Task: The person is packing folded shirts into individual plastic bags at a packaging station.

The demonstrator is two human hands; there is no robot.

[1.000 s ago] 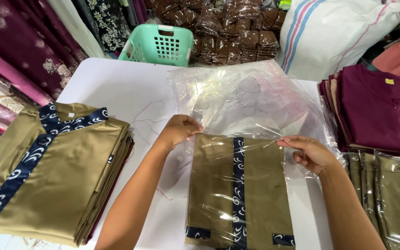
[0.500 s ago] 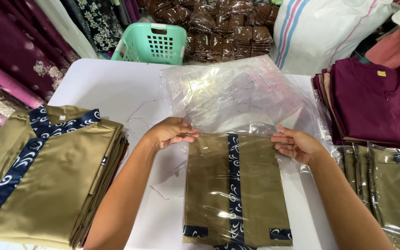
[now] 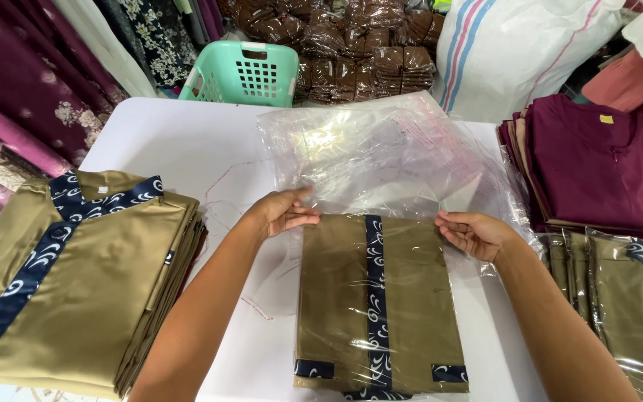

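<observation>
Bright, even light falls from overhead, with soft, faint shadows on the white table (image 3: 180, 141). Glare streaks the clear plastic bags (image 3: 366, 149). The view is sharp, bending slightly at the edges.

Bagging a folded olive garment
Left hand (image 3: 280, 212) and right hand (image 3: 474, 232) pinch the clear bag (image 3: 381, 156) at the olive garment's (image 3: 377, 298) top corners.

White flat table (image 3: 187, 141). On it: left, stack of folded olive garments with navy patterned trim (image 3: 76, 275); centre, one olive garment in clear plastic bag (image 3: 377, 298), over loose clear bags (image 3: 366, 149); right, folded maroon garments (image 3: 597, 164), bagged olive garments (image 3: 626, 298).
</observation>
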